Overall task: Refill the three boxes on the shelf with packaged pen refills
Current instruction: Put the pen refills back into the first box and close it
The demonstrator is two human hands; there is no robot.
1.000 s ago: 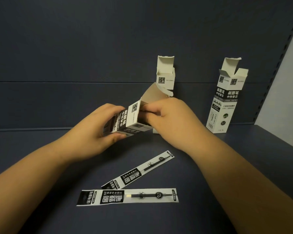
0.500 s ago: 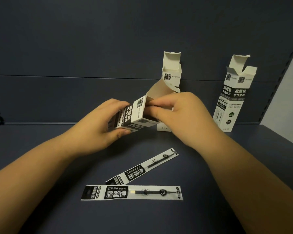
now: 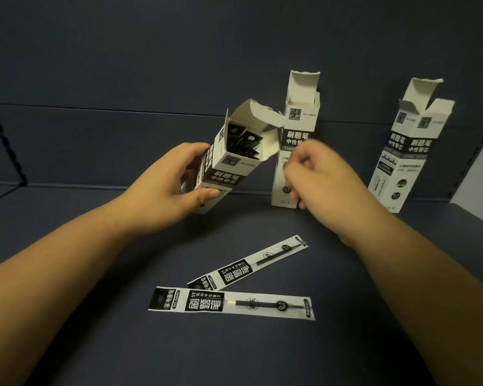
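The left hand point(image 3: 168, 188) gripped a tilted box point(image 3: 229, 162) above the shelf point(image 3: 95, 344), fingers hidden behind its far side and the thumb pressed across the lower front; the box's foot was partly covered by that thumb. Its top flaps stood open, and dark packet ends point(image 3: 241, 144) showed inside, too dim to count. On the shelf toward its front edge lay two packaged refills: one packet point(image 3: 232, 303) flat and level, a second packet point(image 3: 248, 263) angled up to the right, their left ends touching or overlapping. The middle box point(image 3: 300, 129) stood upright at the back wall, its lower front hidden by the right hand point(image 3: 324, 185). That hand was blurred, fingers curled; whether its grip held anything could not be told. The right box point(image 3: 410, 146) leaned near the shelf's right edge, flaps open.
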